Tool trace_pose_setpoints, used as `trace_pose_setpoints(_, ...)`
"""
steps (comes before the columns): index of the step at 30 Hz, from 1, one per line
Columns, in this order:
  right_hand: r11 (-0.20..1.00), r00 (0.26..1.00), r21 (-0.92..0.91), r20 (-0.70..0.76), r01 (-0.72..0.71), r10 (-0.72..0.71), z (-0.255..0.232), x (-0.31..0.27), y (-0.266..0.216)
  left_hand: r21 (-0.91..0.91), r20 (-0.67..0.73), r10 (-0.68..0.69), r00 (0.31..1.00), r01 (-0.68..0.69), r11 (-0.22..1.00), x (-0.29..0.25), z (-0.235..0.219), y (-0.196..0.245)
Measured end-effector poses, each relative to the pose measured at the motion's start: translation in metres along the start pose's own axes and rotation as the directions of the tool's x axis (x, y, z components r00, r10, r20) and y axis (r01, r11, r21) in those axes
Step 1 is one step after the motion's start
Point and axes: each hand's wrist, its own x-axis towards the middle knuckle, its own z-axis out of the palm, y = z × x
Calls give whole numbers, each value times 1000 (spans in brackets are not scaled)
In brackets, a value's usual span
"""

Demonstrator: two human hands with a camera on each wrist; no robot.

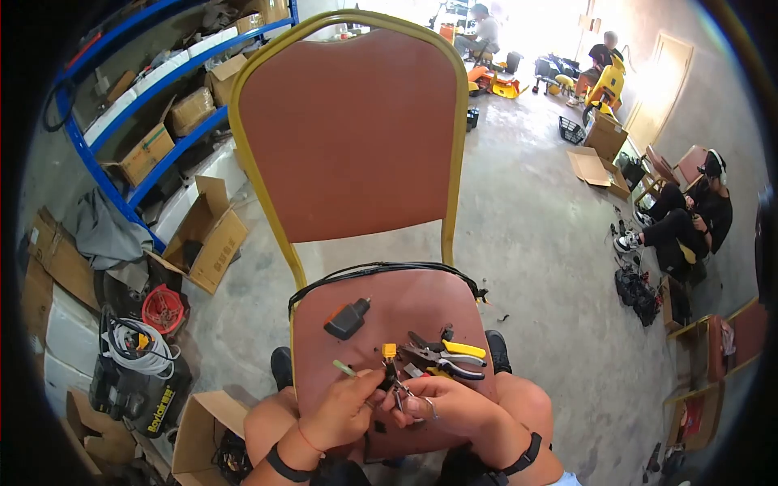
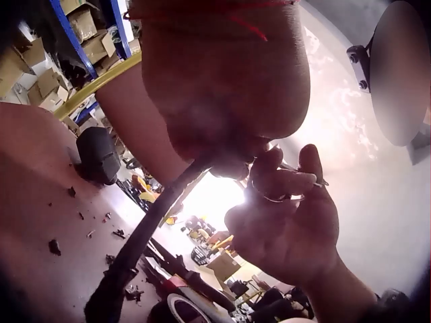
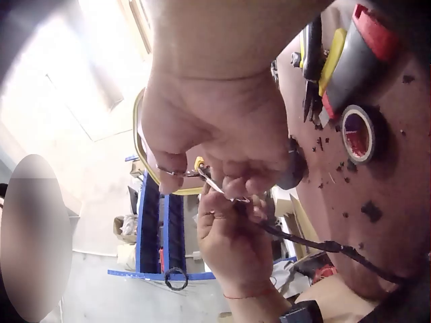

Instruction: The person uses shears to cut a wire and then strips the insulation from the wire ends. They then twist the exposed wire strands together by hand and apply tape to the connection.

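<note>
Over the chair seat (image 1: 340, 283), both hands meet close together. My left hand (image 1: 347, 407) pinches a black cable (image 3: 306, 242), whose length trails down to the seat in the right wrist view. A yellow connector (image 1: 390, 351) shows just beyond the fingertips. My right hand (image 1: 450, 401) holds small scissors (image 3: 213, 184), with the thumb through one handle ring and the blades at the left fingertips. Fingers partly hide the cable where the blades meet it. A pale green stick-like piece (image 1: 344, 367) juts out by the left hand.
Yellow-handled pliers (image 1: 463, 348), a roll of black tape (image 3: 359, 138) and a black-and-orange block (image 1: 347, 319) lie on the seat among dark scraps. A coiled black cable (image 1: 381, 270) runs along the seat's back edge. An open carton (image 1: 207, 425) stands at the left knee.
</note>
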Motion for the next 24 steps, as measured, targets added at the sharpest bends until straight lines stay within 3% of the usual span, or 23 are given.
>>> trace_pose_setpoints(4, 999, 998, 18, 37, 41, -42, 0, 6, 3, 59, -37, 75, 996, -73, 996, -2, -3, -3)
trace_pose_setpoints(7, 998, 999, 56, 28, 40, -42, -1, 5, 6, -110, -39, -24, 999, 19, 994, -1, -2, -4)
trace_pose_setpoints(10, 994, 998, 101, 42, 44, -48, -4, 8, 13, -155, -60, -60, 996, 50, 987, -5, -2, -15)
trace_pose_setpoints(13, 990, 998, 138, 38, 41, -47, -5, 10, 18, -135, -134, 86, 987, -105, 985, 0, -1, -17)
trace_pose_setpoints(24, 996, 998, 69, 38, 55, -58, 7, 9, 6, -147, -72, 11, 997, -21, 989, -1, -7, -12)
